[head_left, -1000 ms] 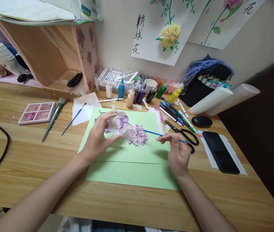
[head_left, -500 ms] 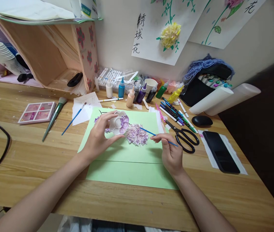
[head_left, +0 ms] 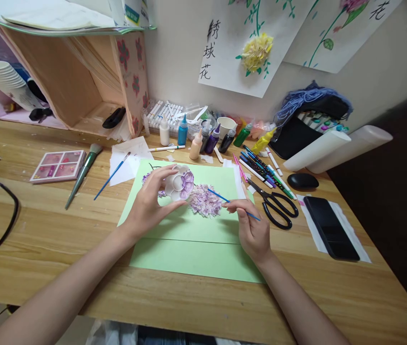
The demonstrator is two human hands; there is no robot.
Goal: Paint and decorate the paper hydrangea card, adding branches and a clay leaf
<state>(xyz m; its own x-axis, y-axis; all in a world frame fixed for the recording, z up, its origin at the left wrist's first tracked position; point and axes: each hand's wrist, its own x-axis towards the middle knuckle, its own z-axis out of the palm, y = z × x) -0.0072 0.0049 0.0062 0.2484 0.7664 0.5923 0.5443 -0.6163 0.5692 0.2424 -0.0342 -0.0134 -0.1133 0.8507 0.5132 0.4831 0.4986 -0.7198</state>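
My left hand (head_left: pixel 149 199) is closed on the edge of a small white flower-shaped paint palette (head_left: pixel 176 186), tilted so that purple paint shows in its right-hand wells. Held like a pen, a thin blue paintbrush (head_left: pixel 220 195) is in my right hand (head_left: pixel 253 227). Its tip is at the right part of a ruffled pale purple paper flower (head_left: pixel 205 201); whether it touches cannot be made out. That flower lies on a light green sheet (head_left: pixel 196 258). Behind my left fingers, more purple petals (head_left: pixel 146 177) are partly hidden.
Behind the sheet stand several paint bottles (head_left: pixel 212 139) and a paper cup (head_left: pixel 226 125). To the right lie black scissors (head_left: pixel 277 206), pens (head_left: pixel 261 165), a mouse (head_left: pixel 302 181) and a phone (head_left: pixel 331 227). At left are another blue brush (head_left: pixel 112 176), a large brush (head_left: pixel 83 175) and a pink palette case (head_left: pixel 58 166).
The view has shifted slightly, so everything sits a little further right. The brush in my right hand has tilted slightly at its rear end. Both hands keep their holds.
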